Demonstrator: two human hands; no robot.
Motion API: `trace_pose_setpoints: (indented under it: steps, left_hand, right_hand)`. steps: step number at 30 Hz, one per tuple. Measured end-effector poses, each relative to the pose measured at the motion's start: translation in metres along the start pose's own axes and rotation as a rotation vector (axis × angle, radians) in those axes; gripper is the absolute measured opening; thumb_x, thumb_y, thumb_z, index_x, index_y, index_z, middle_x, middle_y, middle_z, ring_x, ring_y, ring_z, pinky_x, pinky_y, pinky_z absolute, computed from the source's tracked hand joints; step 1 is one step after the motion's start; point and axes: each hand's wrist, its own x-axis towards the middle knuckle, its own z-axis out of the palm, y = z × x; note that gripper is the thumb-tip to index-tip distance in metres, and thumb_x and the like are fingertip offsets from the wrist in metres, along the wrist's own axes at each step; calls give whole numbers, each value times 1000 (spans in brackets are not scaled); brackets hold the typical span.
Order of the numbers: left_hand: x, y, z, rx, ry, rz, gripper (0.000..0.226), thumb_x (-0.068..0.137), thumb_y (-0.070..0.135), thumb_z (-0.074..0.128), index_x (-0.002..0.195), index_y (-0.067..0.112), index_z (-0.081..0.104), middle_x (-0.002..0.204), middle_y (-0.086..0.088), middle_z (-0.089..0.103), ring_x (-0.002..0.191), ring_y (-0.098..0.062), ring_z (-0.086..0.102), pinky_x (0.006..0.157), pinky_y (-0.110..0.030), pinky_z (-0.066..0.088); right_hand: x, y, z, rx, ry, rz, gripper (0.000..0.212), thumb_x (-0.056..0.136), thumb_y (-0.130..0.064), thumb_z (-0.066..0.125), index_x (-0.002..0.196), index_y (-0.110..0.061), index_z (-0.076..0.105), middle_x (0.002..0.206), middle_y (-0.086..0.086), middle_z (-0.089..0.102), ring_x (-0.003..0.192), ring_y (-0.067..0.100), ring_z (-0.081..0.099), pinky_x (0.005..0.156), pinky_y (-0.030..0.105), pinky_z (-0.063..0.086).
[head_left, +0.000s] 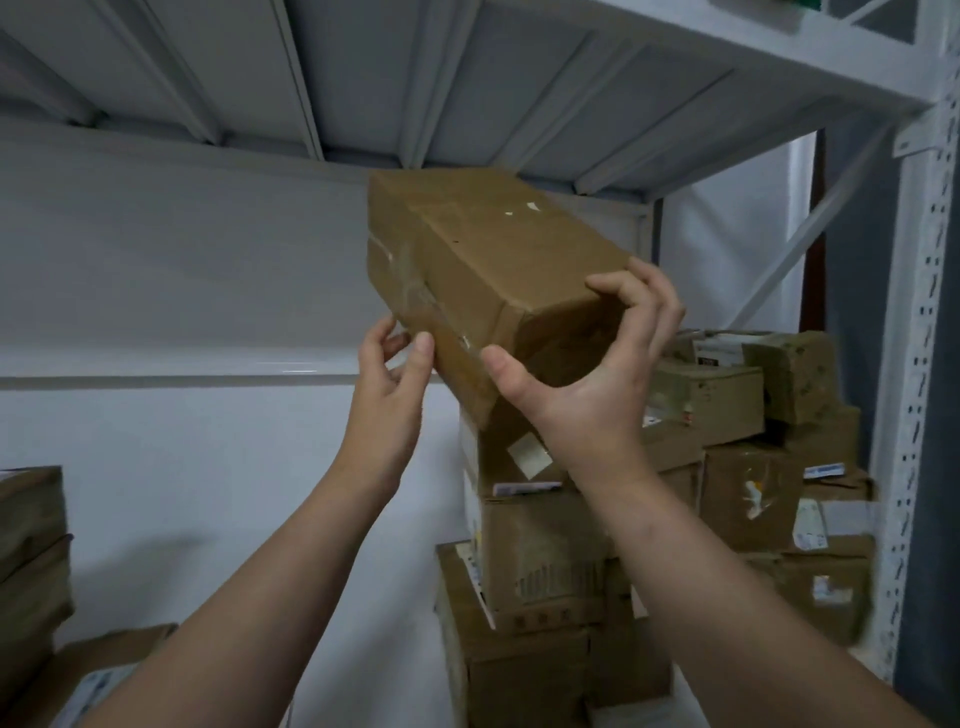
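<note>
A long brown cardboard box (483, 265) with clear tape on its side sits tilted at the top of a stack of boxes, just under the white shelf above. My right hand (592, 379) grips its near end, thumb on the left face and fingers curled over the right top corner. My left hand (389, 384) touches the box's lower left edge with thumb and fingertips, fingers loosely bent.
A stack of worn cardboard boxes (540, 551) rises under the tilted box, with more boxes (753, 467) piled to the right. A white perforated rack post (919, 364) stands at the right. Other boxes (31, 551) sit at the lower left. A white wall is behind.
</note>
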Motion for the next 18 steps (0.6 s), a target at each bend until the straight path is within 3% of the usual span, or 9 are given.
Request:
trace_pose_setpoints:
  steps: [2, 5, 7, 10, 12, 14, 16, 18]
  left_hand:
    - [-9, 2, -27, -127, 3, -10, 66, 84, 53, 45, 140, 21, 37, 133, 1, 56, 116, -11, 59, 100, -34, 49]
    - [-26, 1, -67, -266, -17, -73, 59, 86, 51, 42, 136, 19, 46, 124, -2, 64, 111, -16, 63, 85, -33, 56]
    - [-37, -7, -92, -288, -16, -162, 59, 91, 54, 37, 138, 20, 45, 128, -4, 63, 115, -18, 62, 87, -38, 55]
    - [-58, -19, -125, -242, 67, -278, 56, 97, 59, 24, 141, 29, 43, 130, 0, 62, 118, -16, 60, 94, -40, 51]
    - [-73, -25, -145, -125, 99, -292, 48, 97, 58, 28, 143, 44, 33, 140, 7, 52, 126, -13, 51, 100, -40, 44]
    - [-88, -26, -160, 47, 84, -306, 53, 97, 49, 41, 145, 53, 19, 150, 15, 34, 132, -8, 38, 105, -36, 36]
    - [-99, -31, -173, 123, 122, -384, 74, 93, 42, 54, 149, 45, 6, 140, 20, 36, 125, -6, 37, 103, -34, 33]
    - [-110, -40, -187, 103, 187, -468, 99, 80, 47, 69, 150, 37, 0, 124, 24, 47, 116, -5, 47, 103, -36, 38]
  right_hand:
    - [-15, -20, 19, 80, -18, 37, 77, 61, -48, 78, 119, -13, 42, 135, 12, 28, 125, 0, 29, 95, 3, 29]
    - [-44, -41, 48, 197, -80, 158, 77, 59, -53, 77, 118, -26, 35, 135, 6, 30, 125, 7, 34, 95, 9, 36]
    - [-65, -51, 67, 276, -146, 292, 77, 57, -56, 75, 118, -30, 35, 131, 1, 31, 122, 12, 39, 94, 14, 42]
    - [-98, -61, 88, 438, -260, 591, 74, 55, -61, 71, 119, -36, 44, 131, -5, 36, 118, 8, 46, 81, 8, 46]
    - [-119, -65, 98, 598, -308, 903, 66, 57, -65, 71, 116, -45, 48, 132, -6, 46, 115, 8, 53, 79, 19, 52]
    - [-137, -66, 106, 764, -291, 1229, 60, 65, -66, 70, 117, -43, 51, 123, -5, 58, 112, 16, 58, 91, 43, 52]
    - [-158, -62, 111, 891, -244, 1497, 53, 75, -64, 61, 117, -33, 56, 111, -2, 65, 110, 27, 60, 97, 57, 47]
    - [-178, -59, 114, 950, -278, 1622, 54, 80, -66, 56, 118, -28, 60, 113, 3, 66, 109, 36, 60, 94, 63, 45]
